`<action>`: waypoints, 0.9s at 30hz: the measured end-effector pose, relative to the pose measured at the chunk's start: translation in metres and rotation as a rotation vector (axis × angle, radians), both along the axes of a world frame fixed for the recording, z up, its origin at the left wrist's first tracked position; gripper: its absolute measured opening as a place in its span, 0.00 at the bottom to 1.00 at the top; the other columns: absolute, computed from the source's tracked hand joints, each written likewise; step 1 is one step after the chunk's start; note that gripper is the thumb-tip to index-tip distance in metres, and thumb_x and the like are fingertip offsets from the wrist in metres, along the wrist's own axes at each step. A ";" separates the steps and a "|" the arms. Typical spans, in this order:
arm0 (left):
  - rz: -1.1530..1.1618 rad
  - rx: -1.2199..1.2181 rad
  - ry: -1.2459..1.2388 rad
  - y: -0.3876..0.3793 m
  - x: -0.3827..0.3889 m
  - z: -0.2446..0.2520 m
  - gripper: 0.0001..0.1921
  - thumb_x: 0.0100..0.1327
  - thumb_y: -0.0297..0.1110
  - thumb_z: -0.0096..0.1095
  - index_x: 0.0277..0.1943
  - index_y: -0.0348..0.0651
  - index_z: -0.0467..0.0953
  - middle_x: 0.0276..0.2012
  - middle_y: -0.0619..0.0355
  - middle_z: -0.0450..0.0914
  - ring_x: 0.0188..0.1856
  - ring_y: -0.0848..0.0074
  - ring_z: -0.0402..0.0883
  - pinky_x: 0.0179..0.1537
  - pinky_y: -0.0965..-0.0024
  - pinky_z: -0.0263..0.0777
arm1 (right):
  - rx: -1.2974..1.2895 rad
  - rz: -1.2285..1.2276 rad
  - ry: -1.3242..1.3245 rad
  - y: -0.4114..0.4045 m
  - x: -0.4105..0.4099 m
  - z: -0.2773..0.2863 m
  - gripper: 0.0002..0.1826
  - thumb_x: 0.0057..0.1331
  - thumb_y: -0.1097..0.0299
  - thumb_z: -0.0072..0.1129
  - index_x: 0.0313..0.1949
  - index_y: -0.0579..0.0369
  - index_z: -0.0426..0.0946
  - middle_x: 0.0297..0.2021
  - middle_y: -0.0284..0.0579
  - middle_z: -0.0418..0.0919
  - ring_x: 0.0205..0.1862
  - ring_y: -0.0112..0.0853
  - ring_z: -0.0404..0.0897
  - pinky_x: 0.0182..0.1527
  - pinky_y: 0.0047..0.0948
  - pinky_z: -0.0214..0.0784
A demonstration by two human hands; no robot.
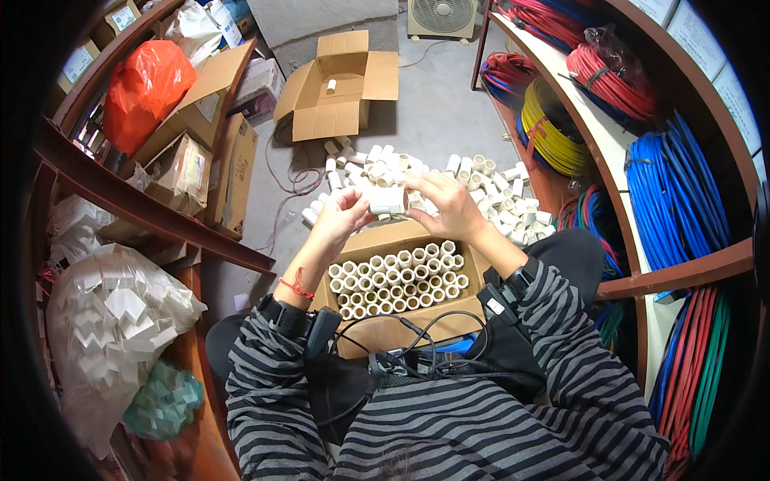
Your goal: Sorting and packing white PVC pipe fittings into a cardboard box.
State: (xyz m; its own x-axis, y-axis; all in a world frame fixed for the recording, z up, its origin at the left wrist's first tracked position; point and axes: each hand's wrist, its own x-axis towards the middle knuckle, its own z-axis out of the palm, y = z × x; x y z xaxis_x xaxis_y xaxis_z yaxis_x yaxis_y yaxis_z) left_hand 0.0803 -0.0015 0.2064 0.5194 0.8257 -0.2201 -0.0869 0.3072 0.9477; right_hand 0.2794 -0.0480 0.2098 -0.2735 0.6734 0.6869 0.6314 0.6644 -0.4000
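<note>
Between my two hands is a short white plastic pipe coupling [386,201], raised above the far edge of a cardboard box. My left hand [344,211] grips its left end with thumb and fingers. At its right end, my right hand [442,201] has thumb and fingers curved around the rim; whether they press on it is hard to tell. The cardboard box [355,240] sits between my legs, holding rows of white couplings [397,279] standing upright with their round openings up. Beyond it, a loose heap of similar couplings [511,210] lies on the floor.
An opened carton [328,123] with one coupling inside stands farther off, before a fan unit [442,18]. Shelving at right bears coiled blue cable [674,198] and a yellow coil [550,132]. On the left are a red plastic bag [147,90] and a clear bag of white parts [120,324].
</note>
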 end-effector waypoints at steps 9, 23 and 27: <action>0.021 0.005 -0.067 -0.021 0.004 0.004 0.06 0.60 0.31 0.46 0.38 0.39 0.67 0.36 0.62 0.71 0.39 0.82 0.71 0.44 0.77 0.65 | 0.113 0.017 -0.008 -0.014 -0.006 -0.004 0.17 0.41 0.72 0.60 0.33 0.58 0.67 0.28 0.46 0.70 0.32 0.39 0.71 0.35 0.31 0.63; 0.024 -0.158 0.192 -0.018 0.003 -0.031 0.11 0.59 0.33 0.48 0.43 0.38 0.67 0.38 0.61 0.70 0.40 0.81 0.70 0.46 0.77 0.65 | -0.138 0.025 -0.049 -0.011 -0.003 -0.035 0.17 0.43 0.72 0.61 0.35 0.58 0.70 0.30 0.44 0.72 0.32 0.35 0.73 0.35 0.27 0.67; -0.041 -0.130 0.376 -0.018 -0.004 -0.024 0.14 0.58 0.36 0.48 0.46 0.46 0.66 0.44 0.67 0.69 0.43 0.85 0.67 0.44 0.77 0.63 | -0.515 -0.169 -0.477 0.003 0.039 -0.071 0.17 0.37 0.62 0.62 0.28 0.55 0.72 0.25 0.45 0.73 0.30 0.39 0.73 0.31 0.32 0.65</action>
State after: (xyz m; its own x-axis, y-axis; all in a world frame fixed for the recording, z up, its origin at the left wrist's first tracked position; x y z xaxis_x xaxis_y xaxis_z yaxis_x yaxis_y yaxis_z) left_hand 0.0764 -0.0192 0.1826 0.4146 0.7587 -0.5025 0.2732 0.4230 0.8640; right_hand 0.3186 -0.0450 0.1384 -0.3276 0.9392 0.1029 0.8929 0.3434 -0.2914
